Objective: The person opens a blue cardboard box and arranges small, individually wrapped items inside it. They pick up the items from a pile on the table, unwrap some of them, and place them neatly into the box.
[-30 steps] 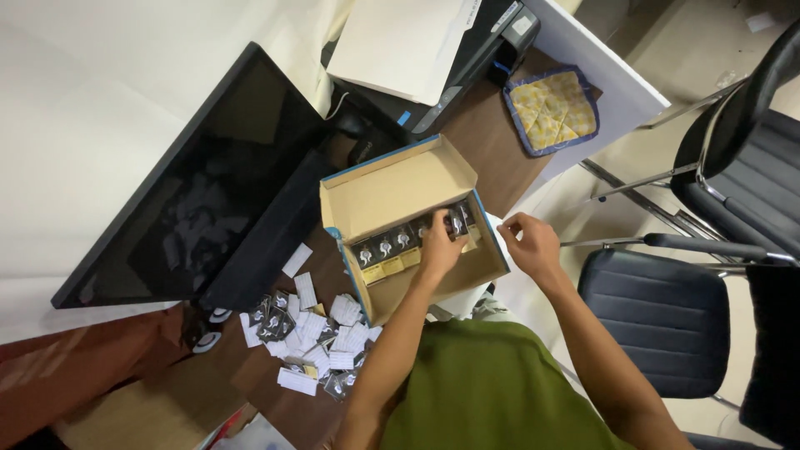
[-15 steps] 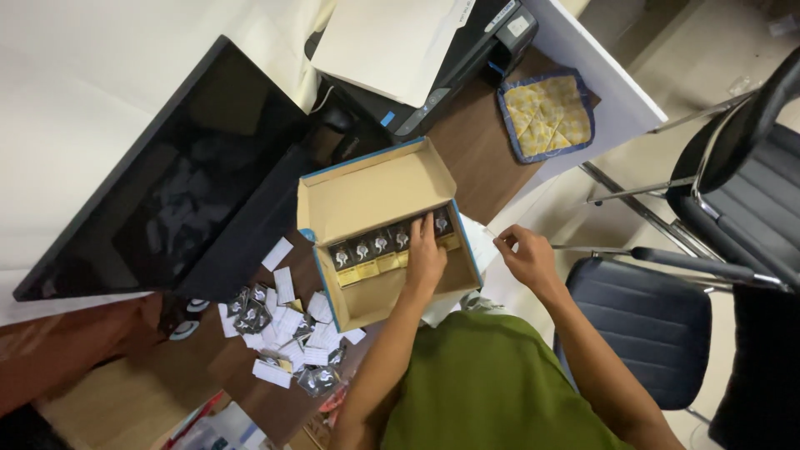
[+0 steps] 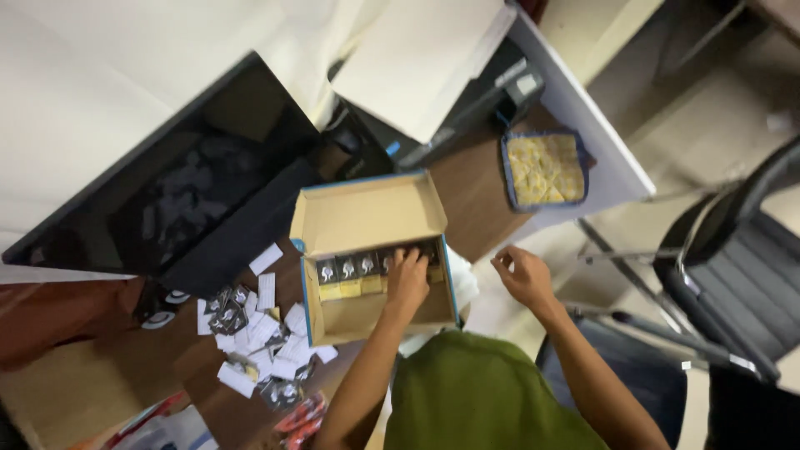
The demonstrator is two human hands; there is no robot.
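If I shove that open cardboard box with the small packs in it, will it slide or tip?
The cardboard box looks shallow with a broad flat base, so it should probably slide, not tip. Its raised lid may flex if pushed there. The packs fill just one row, so it is likely light; the left hand resting inside would steady it.

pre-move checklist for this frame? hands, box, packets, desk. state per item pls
1. Left hand inside the cardboard box, on the right end of the row of small packets: ok.
2. Left hand's grip on a packet: cannot tell, fingers hide it.
3. Right hand free, off to the right of the box above the desk edge, seems empty: ok.
4. Box lid open and standing back, row exposed: ok.
5. Loose pile of packets and white slips lies left of the box, apart from it: ok.
6. Box sits flat on the brown desk, beside the dark monitor: ok.
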